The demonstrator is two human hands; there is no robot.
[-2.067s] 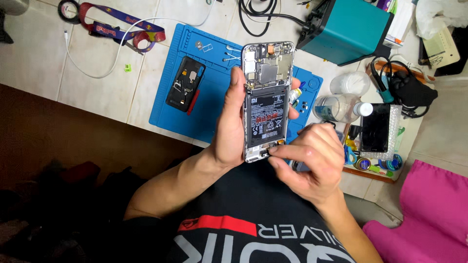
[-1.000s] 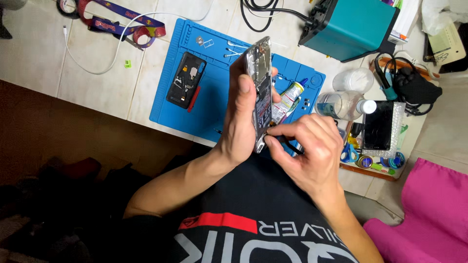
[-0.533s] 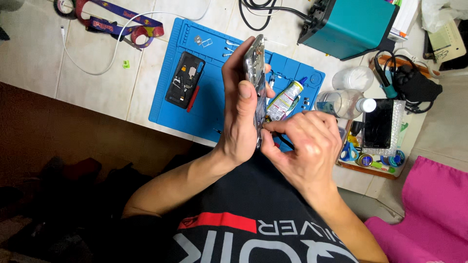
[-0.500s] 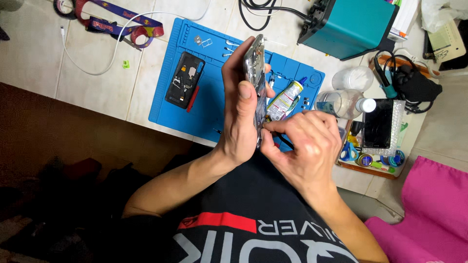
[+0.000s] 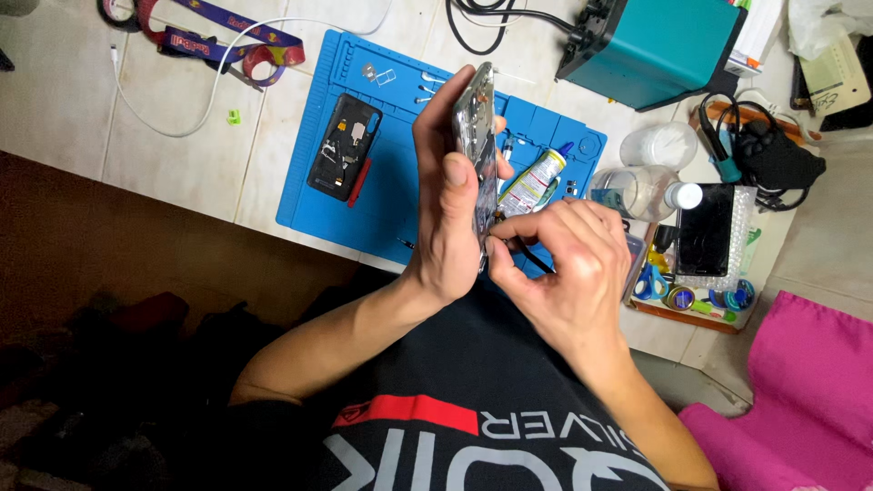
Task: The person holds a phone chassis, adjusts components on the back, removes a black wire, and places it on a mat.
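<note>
**Opened phone held on edge above the blue mat**

Above the blue repair mat (image 5: 309,205), the opened phone (image 5: 479,145) was turned nearly edge-on to the camera, so its inner parts could hardly be made out; only a thin strip of metal frame and board showed. The left hand (image 5: 446,209) covered much of its lower half, fingers wrapped around the back and thumb pressed along the near edge, grasping it firmly. The right hand (image 5: 564,264) was curled at the phone's lower end, fingertips pinched on a thin dark tool (image 5: 535,260); where the tip met the phone was hidden between the two hands.

Behind the hands a small glue tube (image 5: 535,180) lay on the mat, partly hidden by the phone. A black back cover (image 5: 344,145) lay flat to the left on the mat, well apart. A teal box-shaped unit (image 5: 659,45) stood beyond, cut off by the top edge. To the right sat clear plastic jars (image 5: 657,145) and another dark phone (image 5: 705,229) over a tray.

The held phone's long axis ran almost upright in view, top end pointing away from the person, bottom end toward the chest.
</note>
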